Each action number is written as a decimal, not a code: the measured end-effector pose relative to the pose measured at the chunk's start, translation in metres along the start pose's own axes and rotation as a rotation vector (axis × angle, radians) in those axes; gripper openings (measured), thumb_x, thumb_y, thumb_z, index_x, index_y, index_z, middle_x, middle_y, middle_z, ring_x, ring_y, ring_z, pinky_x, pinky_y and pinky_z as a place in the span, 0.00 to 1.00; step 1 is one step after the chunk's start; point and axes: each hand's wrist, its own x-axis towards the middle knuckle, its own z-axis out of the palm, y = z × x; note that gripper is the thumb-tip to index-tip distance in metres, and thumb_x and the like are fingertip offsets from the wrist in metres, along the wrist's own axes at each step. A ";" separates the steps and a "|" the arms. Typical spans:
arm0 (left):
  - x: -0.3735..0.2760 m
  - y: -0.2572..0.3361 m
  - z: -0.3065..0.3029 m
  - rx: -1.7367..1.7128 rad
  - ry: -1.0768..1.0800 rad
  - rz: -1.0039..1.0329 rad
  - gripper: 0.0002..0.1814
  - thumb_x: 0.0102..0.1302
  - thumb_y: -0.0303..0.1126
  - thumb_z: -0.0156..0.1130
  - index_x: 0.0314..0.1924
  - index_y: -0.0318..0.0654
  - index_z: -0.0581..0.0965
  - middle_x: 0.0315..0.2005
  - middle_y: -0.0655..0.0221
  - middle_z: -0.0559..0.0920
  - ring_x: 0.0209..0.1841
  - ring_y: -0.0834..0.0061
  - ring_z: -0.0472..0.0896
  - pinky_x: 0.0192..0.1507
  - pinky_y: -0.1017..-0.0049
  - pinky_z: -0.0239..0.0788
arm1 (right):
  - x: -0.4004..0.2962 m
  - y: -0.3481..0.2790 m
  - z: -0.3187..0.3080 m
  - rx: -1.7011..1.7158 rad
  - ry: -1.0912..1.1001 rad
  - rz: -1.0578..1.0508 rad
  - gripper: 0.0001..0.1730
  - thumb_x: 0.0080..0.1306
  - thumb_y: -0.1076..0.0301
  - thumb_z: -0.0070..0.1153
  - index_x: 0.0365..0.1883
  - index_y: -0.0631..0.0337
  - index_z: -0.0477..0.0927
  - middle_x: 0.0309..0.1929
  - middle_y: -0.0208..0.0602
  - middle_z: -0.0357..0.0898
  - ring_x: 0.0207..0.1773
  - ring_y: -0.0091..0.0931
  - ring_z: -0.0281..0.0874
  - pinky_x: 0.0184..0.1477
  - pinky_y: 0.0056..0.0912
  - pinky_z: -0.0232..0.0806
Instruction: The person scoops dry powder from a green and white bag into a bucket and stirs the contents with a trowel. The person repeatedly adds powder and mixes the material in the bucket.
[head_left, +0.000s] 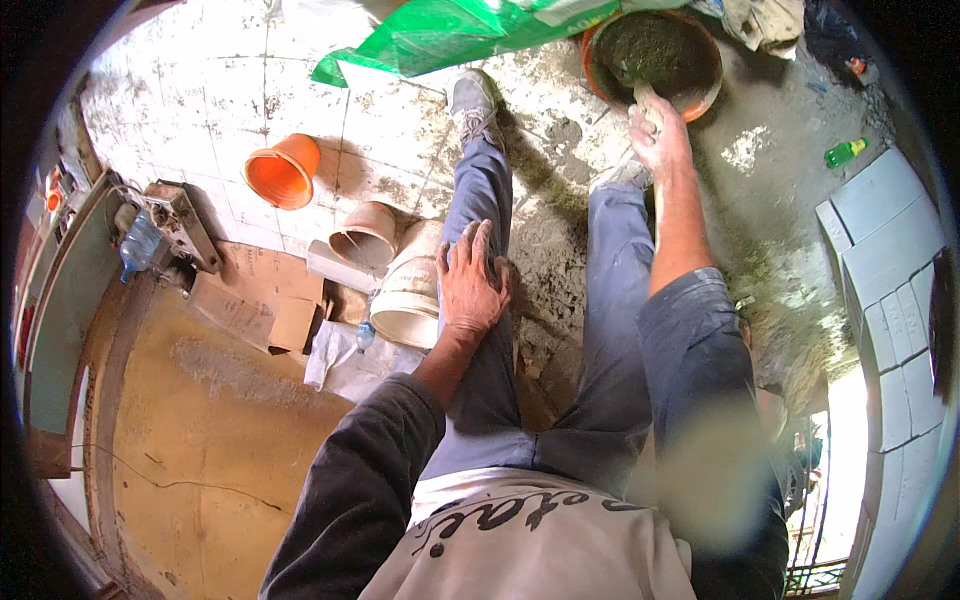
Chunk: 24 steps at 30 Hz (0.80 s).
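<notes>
My right hand (660, 133) grips the pale handle of a hand tool (643, 91) at the near rim of an orange tub (703, 106). The tool's far end is lost in the grey wet mortar (651, 46) inside the tub, so its kind cannot be told. My left hand (474, 281) rests on my left trouser leg (480, 195) near the knee, fingers spread, holding nothing. Dusty residue coats both hands.
Green plastic sheeting (442, 34) lies ahead, left of the tub. An orange bucket (281, 171), a whitish bucket (409, 300) and cardboard (251, 289) are to the left. Stacked grey blocks (885, 247) and a green bottle (845, 153) are at right.
</notes>
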 end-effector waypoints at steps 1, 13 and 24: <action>-0.001 0.003 0.000 0.013 -0.016 -0.003 0.36 0.67 0.40 0.55 0.73 0.44 0.60 0.67 0.55 0.68 0.70 0.58 0.65 0.76 0.55 0.42 | 0.002 0.003 0.001 0.152 -0.004 -0.003 0.09 0.66 0.69 0.58 0.38 0.57 0.70 0.28 0.40 0.71 0.19 0.21 0.63 0.15 0.22 0.50; 0.000 0.016 0.003 0.047 0.001 -0.015 0.35 0.68 0.41 0.54 0.74 0.44 0.61 0.69 0.56 0.66 0.70 0.59 0.66 0.76 0.55 0.41 | -0.071 -0.033 -0.013 0.407 -0.205 -0.141 0.18 0.76 0.57 0.44 0.46 0.65 0.72 0.24 0.29 0.69 0.15 0.18 0.57 0.16 0.20 0.52; -0.001 0.010 -0.003 -0.014 -0.004 -0.041 0.35 0.68 0.41 0.53 0.74 0.45 0.59 0.68 0.56 0.67 0.71 0.59 0.65 0.76 0.56 0.42 | -0.126 -0.071 0.029 -2.188 0.377 -0.453 0.28 0.64 0.63 0.56 0.61 0.65 0.74 0.53 0.56 0.82 0.56 0.50 0.80 0.58 0.52 0.71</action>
